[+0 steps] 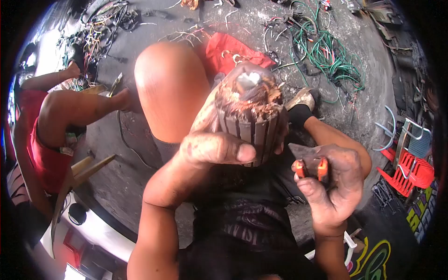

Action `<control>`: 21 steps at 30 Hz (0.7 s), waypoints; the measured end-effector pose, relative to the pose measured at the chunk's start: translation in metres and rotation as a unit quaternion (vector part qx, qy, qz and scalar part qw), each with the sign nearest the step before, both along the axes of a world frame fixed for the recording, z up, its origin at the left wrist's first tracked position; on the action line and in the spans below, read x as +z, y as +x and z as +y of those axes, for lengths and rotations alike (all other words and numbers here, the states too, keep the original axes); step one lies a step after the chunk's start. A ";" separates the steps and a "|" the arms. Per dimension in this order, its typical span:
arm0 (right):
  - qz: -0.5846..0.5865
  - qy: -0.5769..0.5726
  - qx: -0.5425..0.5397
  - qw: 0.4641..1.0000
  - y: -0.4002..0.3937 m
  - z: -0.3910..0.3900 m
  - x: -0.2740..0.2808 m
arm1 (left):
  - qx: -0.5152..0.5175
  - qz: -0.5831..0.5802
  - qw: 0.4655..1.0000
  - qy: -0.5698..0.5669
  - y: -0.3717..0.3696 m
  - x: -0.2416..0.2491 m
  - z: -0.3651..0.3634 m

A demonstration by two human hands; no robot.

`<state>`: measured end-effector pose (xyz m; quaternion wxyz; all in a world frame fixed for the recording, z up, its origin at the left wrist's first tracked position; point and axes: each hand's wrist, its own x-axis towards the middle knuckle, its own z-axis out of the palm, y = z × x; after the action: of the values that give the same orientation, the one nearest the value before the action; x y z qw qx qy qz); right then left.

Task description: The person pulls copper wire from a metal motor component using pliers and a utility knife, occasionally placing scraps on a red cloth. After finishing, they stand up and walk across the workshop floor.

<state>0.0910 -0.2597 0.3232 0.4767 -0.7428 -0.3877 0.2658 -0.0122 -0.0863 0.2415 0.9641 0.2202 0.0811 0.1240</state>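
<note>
Right at my fingertips, my left hand [212, 147] is wrapped around a grimy slotted steel motor armature with frayed copper winding at its top [252, 116]. The thumb is pressed flat across the front of the laminations and the other fingers are curled round the back, so it's a full clamp grip, held up in front of my chest with the copper end tilted away from me. My right hand [333, 184] is closed tight on a pair of orange-handled cutting pliers [310, 165], fingers pinched around both handles, with the dark blades pointing toward the armature's lower edge but not touching it as far as I can see.

My take on doing this bit well: keep the left grip locked so the core can't spin, bite only the copper loops sticking out of the slots, and keep that left thumb out of the cutter's path.

Texture-wise, the core is dull ribbed metal, cylindrical, with dark straight slots. The copper is a messy, bristly, reddish tuft around a shiny shaft stub. Everything is oily.

Further out, a rough grey concrete floor [140, 154] carries a tangle of green insulated wire [326, 56] and a crumpled red cloth [228, 51]. Another person in a red shirt [44, 154] crouches to my left.
</note>
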 end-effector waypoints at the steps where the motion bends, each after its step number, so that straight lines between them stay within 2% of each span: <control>1: 0.019 -0.005 -0.030 0.999 -0.002 0.001 0.002 | 0.003 0.001 1.000 -0.005 0.001 0.000 0.001; 2: -0.015 -0.003 -0.023 1.000 0.000 0.000 0.002 | -0.003 -0.001 1.000 -0.009 0.000 0.001 0.002; 5: -0.030 -0.034 -0.039 0.998 -0.004 -0.001 0.004 | -0.031 -0.024 0.999 -0.016 -0.002 0.002 0.005; 8: -0.021 -0.012 -0.077 0.997 -0.006 0.005 0.005 | -0.048 -0.045 0.998 -0.022 -0.003 -0.001 0.007; 11: -0.033 -0.058 -0.070 0.995 -0.003 0.003 0.008 | -0.060 -0.060 0.996 -0.020 -0.003 -0.003 0.008; 14: -0.094 -0.049 0.047 0.993 0.008 0.002 0.007 | -0.059 -0.060 0.996 -0.038 -0.003 -0.004 0.008; 20: -0.134 -0.054 0.078 0.986 0.019 0.014 0.023 | -0.041 -0.039 0.997 -0.053 -0.002 -0.001 0.006; 21: -0.191 -0.064 0.090 0.975 0.021 0.017 0.028 | -0.041 -0.035 0.997 -0.050 -0.001 0.000 0.006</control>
<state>0.1116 -0.2425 0.3515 0.3195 -0.7709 -0.5191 0.1850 -0.0128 -0.0806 0.2412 0.9805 0.1703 0.0444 0.0879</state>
